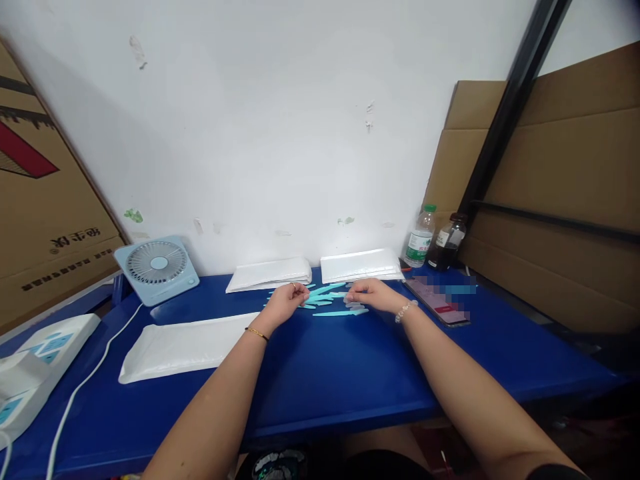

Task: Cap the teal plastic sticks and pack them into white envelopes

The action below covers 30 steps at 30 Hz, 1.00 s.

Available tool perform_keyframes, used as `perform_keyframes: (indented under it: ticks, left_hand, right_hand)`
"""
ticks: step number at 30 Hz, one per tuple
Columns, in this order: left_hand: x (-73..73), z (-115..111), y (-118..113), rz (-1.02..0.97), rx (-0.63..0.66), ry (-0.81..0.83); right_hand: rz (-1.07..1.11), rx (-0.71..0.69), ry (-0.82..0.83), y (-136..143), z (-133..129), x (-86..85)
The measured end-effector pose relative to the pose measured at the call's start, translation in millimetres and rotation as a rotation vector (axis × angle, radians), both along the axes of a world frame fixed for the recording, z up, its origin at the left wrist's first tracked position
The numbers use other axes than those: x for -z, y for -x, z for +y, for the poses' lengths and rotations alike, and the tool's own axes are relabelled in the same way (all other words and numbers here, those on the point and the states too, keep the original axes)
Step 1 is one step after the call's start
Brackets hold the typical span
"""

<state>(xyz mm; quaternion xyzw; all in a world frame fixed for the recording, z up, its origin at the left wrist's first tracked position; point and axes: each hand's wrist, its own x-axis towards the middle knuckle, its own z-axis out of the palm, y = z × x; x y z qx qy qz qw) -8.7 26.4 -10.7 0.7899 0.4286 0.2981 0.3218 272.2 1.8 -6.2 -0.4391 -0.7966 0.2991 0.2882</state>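
Several slim turquoise plastic sticks [333,313], some with clear, whitish ends, lie in a loose pile on the blue table between my hands. My left hand [287,301] is closed in a pinch at the pile's left side, on the end of a turquoise stick. At the right side, my right hand [373,295] is closed too, its thumb and fingertips together by the clear ends. What exactly its fingers hold is too small to make out. Below the pile, one stick lies apart and roughly level.
White padded envelopes [270,274] lie along the wall, and another white envelope [185,347] is near my left forearm. A blue fan [159,267] and a power strip [45,367] stand left. On the right are a phone [435,300], a water bottle [419,240] and a dark-drink bottle [446,247].
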Motion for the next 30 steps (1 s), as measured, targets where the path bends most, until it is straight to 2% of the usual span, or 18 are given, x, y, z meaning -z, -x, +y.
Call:
perform_keyframes:
  ticks: [4, 7, 11, 13, 16, 19, 22, 26, 30]
  left_hand:
    - [3.8, 8.9, 13.5, 0.063, -0.124, -0.067]
    - [7.5, 11.3, 17.2, 0.173, -0.142, -0.152]
    - [8.9, 7.7, 13.8, 0.236, -0.141, -0.286]
    - [7.1, 2.2, 9.0, 0.237, -0.127, -0.308]
    - [2.4, -11.5, -3.3, 0.253, -0.009, -0.335]
    - [-1.5, -26.7, -19.0, 0.308, 0.154, -0.398]
    - [-2.7, -34.2, -29.2, 0.421, 0.225, -0.440]
    - [-2.4, -27.6, -24.1, 0.494, 0.179, -0.369]
    - [-3.4, -16.8, -11.2, 0.379, 0.074, -0.240]
  right_hand:
    - [-0.111, 0.150, -0.029, -18.8, 6.0, 4.0]
    - [-0.194, 0.218, -0.087, -25.2, 3.0, 2.4]
    - [-0.284, 0.074, -0.012, -20.3, -4.9, -2.3]
    - [-0.366, 0.030, -0.024, -13.6, -7.6, -3.8]
    - [-0.442, 0.021, -0.103, -2.5, -10.2, -5.1]
    - [-0.365, -0.036, -0.111, 5.9, -13.3, -5.2]
    - [-0.197, -0.077, -0.091, 8.3, -15.5, -4.8]
    - [-0.151, -0.057, -0.080, 0.1, -13.7, -7.2]
    - [-0.144, 0.028, -0.101, -6.0, -12.5, -12.5]
